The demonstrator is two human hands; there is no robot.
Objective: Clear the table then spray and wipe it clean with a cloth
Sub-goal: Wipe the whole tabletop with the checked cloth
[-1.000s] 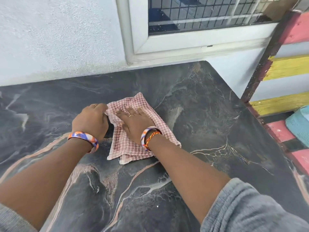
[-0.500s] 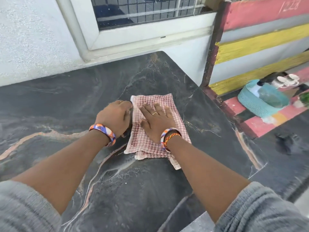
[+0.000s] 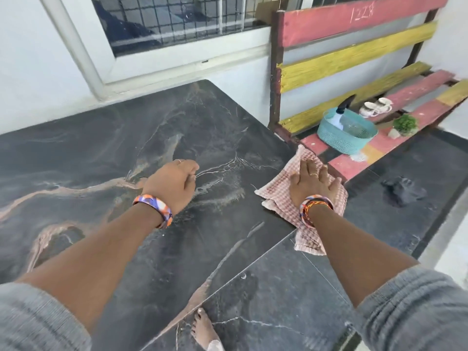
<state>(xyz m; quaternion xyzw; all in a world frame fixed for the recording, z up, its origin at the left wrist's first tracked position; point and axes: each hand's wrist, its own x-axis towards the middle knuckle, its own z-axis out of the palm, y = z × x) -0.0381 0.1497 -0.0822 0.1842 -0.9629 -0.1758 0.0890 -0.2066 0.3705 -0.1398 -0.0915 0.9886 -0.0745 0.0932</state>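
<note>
The dark marble table (image 3: 126, 153) fills the left and middle of the view. A pink checked cloth (image 3: 276, 188) lies at the table's right edge, one corner hanging over it. My right hand (image 3: 310, 184) presses flat on the cloth with fingers spread. My left hand (image 3: 174, 183) rests on the bare tabletop to the left, fingers curled under, holding nothing. A spray bottle (image 3: 342, 115) with a black nozzle lies in a teal basket (image 3: 339, 139) on the bench at right.
A red and yellow slatted bench (image 3: 354, 59) stands right of the table, carrying the basket, two white cups (image 3: 374, 107) and a small potted plant (image 3: 405, 125). A wall and barred window (image 3: 177, 21) run behind. My bare foot (image 3: 202, 328) stands on the dark floor.
My right hand has slid the cloth rightward to the table's right edge. My left hand has come off the cloth and stays on the tabletop. The view has turned right.
</note>
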